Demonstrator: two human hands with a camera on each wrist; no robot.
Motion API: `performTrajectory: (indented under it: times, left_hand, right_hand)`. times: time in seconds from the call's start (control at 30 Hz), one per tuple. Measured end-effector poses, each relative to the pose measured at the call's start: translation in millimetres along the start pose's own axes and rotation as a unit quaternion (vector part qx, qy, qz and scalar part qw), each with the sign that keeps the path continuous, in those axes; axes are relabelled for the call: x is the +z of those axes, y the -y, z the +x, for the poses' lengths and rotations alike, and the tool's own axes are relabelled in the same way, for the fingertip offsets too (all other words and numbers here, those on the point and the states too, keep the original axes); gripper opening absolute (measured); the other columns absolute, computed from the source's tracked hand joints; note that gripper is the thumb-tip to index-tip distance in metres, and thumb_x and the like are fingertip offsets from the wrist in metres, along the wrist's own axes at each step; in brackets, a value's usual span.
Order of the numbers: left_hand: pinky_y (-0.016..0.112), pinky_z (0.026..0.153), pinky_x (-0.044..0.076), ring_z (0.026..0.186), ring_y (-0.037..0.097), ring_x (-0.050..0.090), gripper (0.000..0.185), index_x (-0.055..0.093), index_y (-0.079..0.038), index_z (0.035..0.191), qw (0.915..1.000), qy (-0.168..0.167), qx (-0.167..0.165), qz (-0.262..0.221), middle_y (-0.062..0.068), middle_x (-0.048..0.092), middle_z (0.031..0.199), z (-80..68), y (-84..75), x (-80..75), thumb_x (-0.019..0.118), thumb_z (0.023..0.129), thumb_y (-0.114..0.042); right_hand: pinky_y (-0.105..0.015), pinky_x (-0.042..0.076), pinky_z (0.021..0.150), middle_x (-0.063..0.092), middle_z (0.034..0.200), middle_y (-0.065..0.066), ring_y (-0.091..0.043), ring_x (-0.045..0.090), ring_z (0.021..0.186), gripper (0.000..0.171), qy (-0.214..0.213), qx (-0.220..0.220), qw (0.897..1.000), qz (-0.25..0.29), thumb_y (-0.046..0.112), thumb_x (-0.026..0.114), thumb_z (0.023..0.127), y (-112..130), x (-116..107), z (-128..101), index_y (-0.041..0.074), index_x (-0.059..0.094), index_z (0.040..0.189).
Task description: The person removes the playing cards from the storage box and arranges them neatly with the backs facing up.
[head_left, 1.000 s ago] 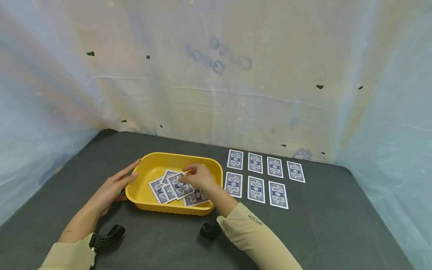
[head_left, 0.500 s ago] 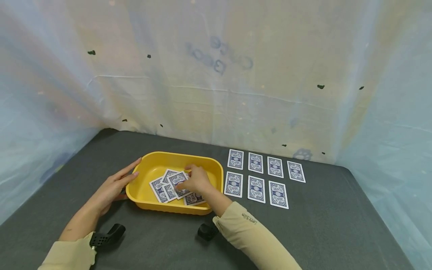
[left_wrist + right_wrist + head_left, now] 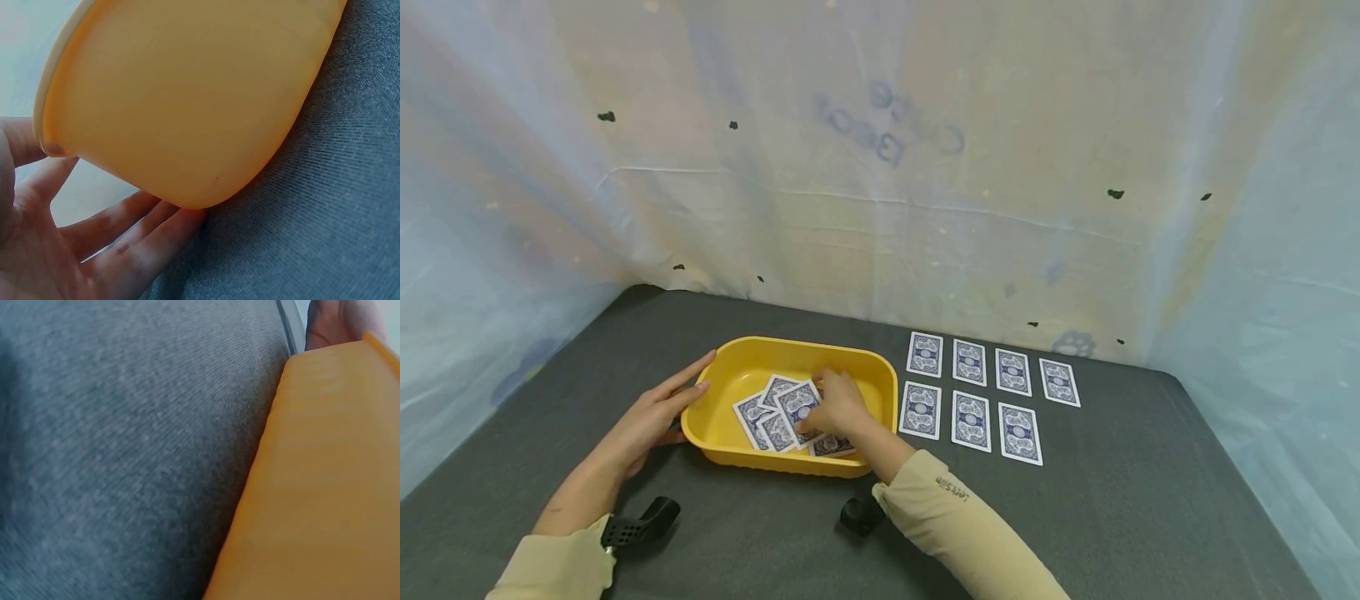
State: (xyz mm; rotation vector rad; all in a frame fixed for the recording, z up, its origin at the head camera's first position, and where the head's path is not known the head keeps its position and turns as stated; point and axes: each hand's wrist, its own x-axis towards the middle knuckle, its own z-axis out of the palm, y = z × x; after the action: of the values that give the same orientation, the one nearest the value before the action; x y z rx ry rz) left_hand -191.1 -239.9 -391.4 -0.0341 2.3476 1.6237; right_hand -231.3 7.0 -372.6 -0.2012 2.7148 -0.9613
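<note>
In the head view a yellow tray [image 3: 722, 433] stands on the dark table, with several blue-backed playing cards [image 3: 751, 421] overlapping inside. My left hand [image 3: 643, 421] holds the tray's left end; the left wrist view has its fingers [image 3: 140, 244] spread along the outer wall and one digit at the rim. Reaching into the tray, my right hand [image 3: 842, 408] grips the uppermost playing card [image 3: 796, 407] by its right side, thumb on the near part and fingers on the far part. Some fingertips are hidden. The right wrist view mainly shows the tray's outer side wall [image 3: 319, 475].
To the right of the tray, several face-down cards [image 3: 970, 421] lie in two rows on the dark tabletop [image 3: 1120, 483]. A pale hanging sheet [image 3: 865, 250] encloses the table at the back and sides.
My right hand has lowered onto the top card, its thumb and fingers coming down at the card's right side. The card has turned slightly. My left hand has stayed at the tray.
</note>
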Motion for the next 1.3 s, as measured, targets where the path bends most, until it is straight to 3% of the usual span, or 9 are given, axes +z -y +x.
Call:
performTrajectory:
  times: [0.1,0.23,0.5,0.73,0.97,1.3]
  left_hand:
    - [0.057,0.094,0.047,0.138,0.044,0.026,0.068,0.006,-0.032,0.155,1.0000,0.000,-0.001,0.000,0.019,0.004,0.161,0.5,0.1,-0.2,0.040,0.099,-0.052]
    - [0.059,0.094,0.046,0.139,0.045,0.024,0.068,0.006,-0.032,0.155,1.0000,0.004,-0.001,0.002,0.019,0.003,0.161,0.9,0.8,-0.6,0.040,0.100,-0.052]
    - [0.060,0.094,0.045,0.138,0.045,0.025,0.068,0.007,-0.032,0.155,1.0000,0.005,0.006,0.003,0.019,0.004,0.161,-0.5,-0.2,0.0,0.040,0.099,-0.053]
    - [0.058,0.094,0.047,0.138,0.045,0.026,0.069,0.008,-0.031,0.155,1.0000,-0.002,0.001,0.009,0.019,0.005,0.160,-0.3,-2.5,0.4,0.041,0.099,-0.054]
    - [0.058,0.093,0.047,0.137,0.045,0.027,0.070,0.007,-0.032,0.155,1.0000,0.000,0.001,0.007,0.020,0.005,0.160,-0.4,-1.2,0.7,0.041,0.098,-0.056]
    - [0.057,0.092,0.048,0.137,0.045,0.028,0.068,0.006,-0.031,0.155,0.9999,0.000,0.013,0.010,0.021,0.005,0.160,-0.4,0.8,0.4,0.040,0.099,-0.052]
  right_hand:
    - [-0.034,0.045,0.089,0.063,0.109,-0.008,-0.021,0.053,0.095,0.061,-0.007,0.008,1.000,0.011,0.013,0.086,0.069,-1,-1,0,0.007,0.058,0.122]
    - [-0.030,0.046,0.078,0.064,0.094,-0.006,-0.018,0.054,0.084,0.046,-0.025,0.010,0.999,0.027,0.010,0.082,0.072,0,-3,-1,0.006,0.063,0.114]
    - [-0.020,0.040,0.062,0.063,0.082,-0.001,-0.012,0.052,0.071,0.032,-0.055,0.001,0.998,0.044,0.007,0.076,0.076,-1,-10,-3,0.008,0.068,0.107]
    - [-0.021,0.045,0.058,0.067,0.085,-0.006,-0.014,0.055,0.070,0.037,-0.066,-0.016,0.994,0.080,0.001,0.073,0.077,-5,-19,-9,0.005,0.067,0.113]
    - [-0.021,0.043,0.058,0.066,0.086,-0.008,-0.016,0.054,0.072,0.050,-0.065,-0.029,0.992,0.101,-0.001,0.071,0.079,-9,-27,-14,0.009,0.061,0.127]
    - [-0.021,0.045,0.057,0.065,0.085,-0.009,-0.016,0.056,0.073,0.050,-0.075,-0.066,0.988,0.122,-0.001,0.070,0.080,-15,-40,-22,0.010,0.061,0.128]
